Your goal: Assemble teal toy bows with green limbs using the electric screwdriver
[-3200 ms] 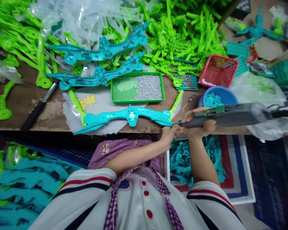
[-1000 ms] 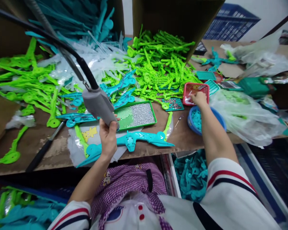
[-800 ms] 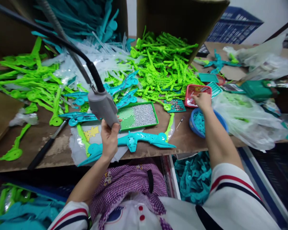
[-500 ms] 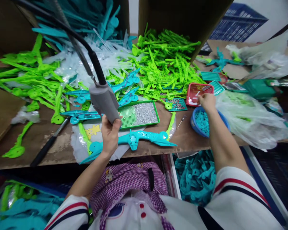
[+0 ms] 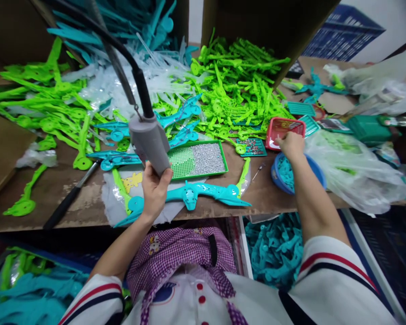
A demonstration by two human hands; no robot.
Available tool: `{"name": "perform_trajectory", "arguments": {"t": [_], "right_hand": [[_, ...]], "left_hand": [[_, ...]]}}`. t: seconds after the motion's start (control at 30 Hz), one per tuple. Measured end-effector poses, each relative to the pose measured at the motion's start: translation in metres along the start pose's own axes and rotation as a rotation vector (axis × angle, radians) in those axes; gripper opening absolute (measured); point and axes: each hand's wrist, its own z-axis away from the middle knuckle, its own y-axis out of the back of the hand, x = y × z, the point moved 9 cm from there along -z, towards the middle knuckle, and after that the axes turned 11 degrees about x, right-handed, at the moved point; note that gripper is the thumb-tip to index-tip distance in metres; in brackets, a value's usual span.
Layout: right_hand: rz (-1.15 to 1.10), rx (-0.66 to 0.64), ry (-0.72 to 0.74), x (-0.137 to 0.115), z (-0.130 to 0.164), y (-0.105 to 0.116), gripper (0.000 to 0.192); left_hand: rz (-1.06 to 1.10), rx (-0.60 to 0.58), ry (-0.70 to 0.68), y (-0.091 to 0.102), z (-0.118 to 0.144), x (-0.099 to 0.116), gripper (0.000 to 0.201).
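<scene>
My left hand [image 5: 154, 189] grips a grey electric screwdriver [image 5: 149, 142] that hangs on a black cable, held upright over the left end of a teal toy bow [image 5: 189, 197] lying at the table's front edge. My right hand [image 5: 292, 144] reaches out to the right and rests at the near edge of a red tray [image 5: 284, 127], just above a blue bowl [image 5: 316, 172] of small teal parts. Its fingers are curled; what they hold is hidden. Behind the bow lies a green tray [image 5: 199, 159] of silver screws.
Piles of lime green parts [image 5: 237, 90] and teal bow halves [image 5: 176, 119] cover the back of the table. A black-handled tool [image 5: 67, 201] lies at the left, a clear plastic bag [image 5: 355, 171] at the right. A crate of teal parts [image 5: 274, 253] sits below the table.
The screwdriver passed from my right hand to my left and went upright at the left. My right hand reached to the red tray and now hovers at its near edge.
</scene>
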Motion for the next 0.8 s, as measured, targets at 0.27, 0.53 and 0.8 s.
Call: {"name": "perform_trajectory", "arguments": {"t": [0.27,0.53,0.8], "right_hand": [[-0.337,0.134,-0.183,0.004,0.018,0.041,0.021],[-1.001,-0.142,0.118,-0.146,0.207,0.059,0.031],[-0.781,-0.223,-0.007,-0.159,0.256,0.024,0.026]], "left_hand": [[-0.021,0.045,-0.018,0.018,-0.005,0.003,0.039],[-0.118,-0.034,-0.107,0.022,-0.007,-0.005,0.049],[-0.657,-0.188,-0.318,0.070,0.003,0.006,0.035]]}}
